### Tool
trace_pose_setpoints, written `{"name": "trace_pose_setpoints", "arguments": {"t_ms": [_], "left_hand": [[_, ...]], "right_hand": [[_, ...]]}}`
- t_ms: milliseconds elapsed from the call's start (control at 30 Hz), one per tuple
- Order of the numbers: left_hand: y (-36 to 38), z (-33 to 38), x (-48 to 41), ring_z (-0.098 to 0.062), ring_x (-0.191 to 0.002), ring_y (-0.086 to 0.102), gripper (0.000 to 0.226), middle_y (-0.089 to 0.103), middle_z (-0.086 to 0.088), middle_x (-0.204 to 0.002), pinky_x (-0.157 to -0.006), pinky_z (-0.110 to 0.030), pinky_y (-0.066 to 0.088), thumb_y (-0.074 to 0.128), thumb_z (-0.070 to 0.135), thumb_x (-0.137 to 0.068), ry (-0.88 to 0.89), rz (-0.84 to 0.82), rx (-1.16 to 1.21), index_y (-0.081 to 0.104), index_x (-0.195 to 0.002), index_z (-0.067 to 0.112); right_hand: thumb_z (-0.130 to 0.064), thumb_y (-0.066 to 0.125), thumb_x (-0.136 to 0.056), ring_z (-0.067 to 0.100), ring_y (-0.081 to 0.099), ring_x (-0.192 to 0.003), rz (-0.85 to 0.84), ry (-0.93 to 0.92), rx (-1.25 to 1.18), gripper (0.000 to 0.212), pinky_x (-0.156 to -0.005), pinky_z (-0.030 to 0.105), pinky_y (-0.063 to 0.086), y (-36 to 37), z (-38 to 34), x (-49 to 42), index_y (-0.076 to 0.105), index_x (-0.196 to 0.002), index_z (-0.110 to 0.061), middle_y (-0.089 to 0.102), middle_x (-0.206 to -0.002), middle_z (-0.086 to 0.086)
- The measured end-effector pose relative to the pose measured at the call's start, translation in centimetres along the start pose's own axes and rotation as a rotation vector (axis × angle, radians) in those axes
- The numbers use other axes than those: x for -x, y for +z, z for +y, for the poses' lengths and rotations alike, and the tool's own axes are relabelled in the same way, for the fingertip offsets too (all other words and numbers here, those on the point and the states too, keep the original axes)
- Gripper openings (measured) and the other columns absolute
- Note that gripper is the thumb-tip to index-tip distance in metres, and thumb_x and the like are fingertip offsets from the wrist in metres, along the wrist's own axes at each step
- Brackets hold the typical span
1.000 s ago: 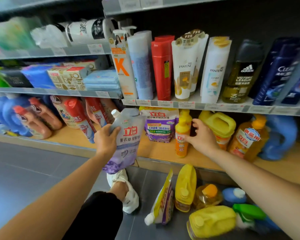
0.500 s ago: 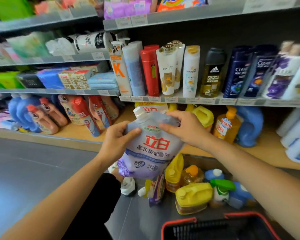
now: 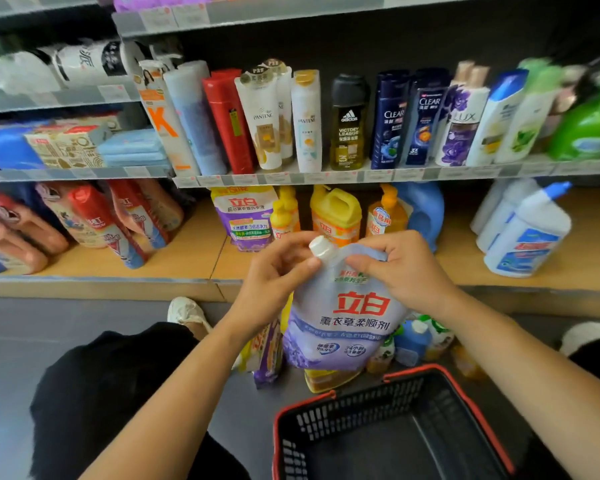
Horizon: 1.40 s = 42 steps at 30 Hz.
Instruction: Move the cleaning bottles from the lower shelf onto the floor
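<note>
A lavender softener pouch [image 3: 340, 317] with a white cap hangs upright above the floor, in front of the lower shelf [image 3: 187, 258]. My left hand [image 3: 274, 275] grips its upper left edge beside the cap. My right hand [image 3: 402, 268] pinches its upper right corner. On the lower shelf behind stand a purple pouch [image 3: 245, 218], a small yellow bottle [image 3: 284, 213], a yellow jug [image 3: 335, 211], an orange pump bottle [image 3: 385, 213] and a blue jug [image 3: 425, 209]. Several bottles [image 3: 413, 344] and another pouch [image 3: 265, 355] sit on the floor, partly hidden behind the held pouch.
A black basket with a red rim [image 3: 388, 431] sits on the floor at the front right. White bottles [image 3: 523, 233] stand on the lower shelf's right, red-capped bottles [image 3: 94, 220] on its left. Shampoo bottles [image 3: 347, 123] fill the shelf above. My knee and shoe [image 3: 184, 311] are at left.
My right hand left the shelf and took the pouch's top beside my left hand. The pouch has come right and lower, over the floor bottles. The basket has come into view.
</note>
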<state>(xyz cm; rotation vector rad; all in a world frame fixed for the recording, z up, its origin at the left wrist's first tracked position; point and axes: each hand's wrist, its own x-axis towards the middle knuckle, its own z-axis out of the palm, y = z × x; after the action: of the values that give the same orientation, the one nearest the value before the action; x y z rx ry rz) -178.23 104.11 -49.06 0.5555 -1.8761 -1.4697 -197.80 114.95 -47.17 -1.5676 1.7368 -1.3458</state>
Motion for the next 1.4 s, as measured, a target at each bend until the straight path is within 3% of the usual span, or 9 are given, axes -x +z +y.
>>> {"name": "trace_pose_setpoints", "arguments": {"t_ms": [133,267,500,667,733,800,1000,1267,1400], "left_hand": [[1.4,0.5,-0.4,-0.015,-0.096,0.069,0.029,0.073,-0.009,-0.111,-0.075,-0.026,0.057,0.056,0.008,-0.1,0.023,-0.07,-0.018,0.064,-0.127,0.011],[3.0,0.4,-0.9,-0.031,-0.109,0.068,0.029,0.071,-0.016,-0.118,-0.083,-0.045,0.058,0.05,0.013,-0.102,-0.01,-0.128,-0.023,0.065,-0.127,0.01],[5.5,-0.2,-2.4,-0.011,-0.076,0.065,0.019,0.076,0.0,-0.083,-0.069,-0.027,0.055,0.061,0.03,-0.092,-0.043,-0.047,-0.04,0.076,-0.095,0.019],[6.5,-1.0,-2.9,-0.014,-0.048,0.056,0.061,0.061,-0.01,-0.052,-0.049,-0.027,0.045,0.069,0.051,-0.088,-0.084,0.061,-0.176,0.064,-0.062,-0.003],[6.8,-1.0,-2.8,-0.016,-0.049,0.059,0.064,0.061,-0.015,-0.054,-0.05,-0.026,0.046,0.059,0.057,-0.092,-0.199,0.092,-0.097,0.062,-0.053,0.006],[6.9,-0.8,-2.8,-0.021,-0.063,0.066,0.06,0.068,-0.018,-0.069,-0.063,-0.032,0.052,0.049,0.058,-0.098,-0.283,0.082,-0.006,0.066,-0.06,0.016],[6.6,-0.3,-2.8,-0.03,-0.111,0.067,0.025,0.073,-0.012,-0.119,-0.089,-0.038,0.055,0.051,0.019,-0.101,-0.25,-0.133,0.24,0.071,-0.114,0.011],[6.1,-0.7,-2.6,-0.014,-0.074,0.064,0.022,0.068,-0.003,-0.079,-0.067,-0.024,0.054,0.054,0.009,-0.099,-0.293,0.012,0.16,0.075,-0.101,0.01],[6.1,-0.7,-2.8,-0.018,-0.094,0.07,0.025,0.075,-0.005,-0.102,-0.077,-0.029,0.057,0.05,0.016,-0.102,-0.315,-0.002,0.251,0.073,-0.111,0.01]], "right_hand": [[-0.023,0.072,-0.091,0.013,0.059,-0.073,-0.033,0.02,0.044,0.016,-0.064,0.041,0.048,-0.6,1.6,1.3,0.079,-0.089,-0.009,0.072,-0.082,0.02],[-0.034,0.068,-0.086,0.007,0.058,-0.068,-0.01,0.032,0.02,0.017,-0.057,0.036,0.045,-1.7,1.8,1.8,0.078,-0.085,-0.021,0.071,-0.075,0.012],[-0.02,0.07,-0.093,0.03,0.055,-0.06,0.001,0.001,0.108,0.032,-0.059,0.047,0.044,-3.1,2.2,2.7,0.069,-0.074,0.005,0.063,-0.07,0.026],[-0.022,0.07,-0.092,0.034,0.048,-0.059,-0.044,-0.007,0.203,0.039,-0.055,0.043,0.035,-3.3,2.2,3.3,0.061,-0.064,0.004,0.054,-0.063,0.023],[-0.023,0.07,-0.092,0.022,0.041,-0.055,-0.041,0.004,0.223,0.04,-0.054,0.039,0.03,-3.6,2.3,3.4,0.059,-0.062,0.002,0.051,-0.06,0.021],[-0.022,0.071,-0.091,0.006,0.04,-0.055,-0.021,0.026,0.225,0.036,-0.054,0.035,0.029,-4.0,2.5,3.4,0.063,-0.061,-0.003,0.05,-0.055,0.012],[-0.024,0.071,-0.091,0.005,0.048,-0.053,0.021,0.072,0.238,0.042,-0.052,0.026,0.033,-4.9,2.8,3.2,0.057,-0.054,-0.037,0.054,-0.051,-0.009],[-0.025,0.071,-0.091,0.029,0.063,-0.068,0.06,0.032,0.269,0.027,-0.059,0.042,0.044,-5.6,3.4,3.5,0.075,-0.075,-0.003,0.069,-0.07,0.017],[-0.024,0.071,-0.092,0.022,0.061,-0.062,0.037,0.028,0.263,0.027,-0.059,0.041,0.043,-5.5,3.3,3.7,0.076,-0.075,-0.004,0.068,-0.068,0.015]]}}
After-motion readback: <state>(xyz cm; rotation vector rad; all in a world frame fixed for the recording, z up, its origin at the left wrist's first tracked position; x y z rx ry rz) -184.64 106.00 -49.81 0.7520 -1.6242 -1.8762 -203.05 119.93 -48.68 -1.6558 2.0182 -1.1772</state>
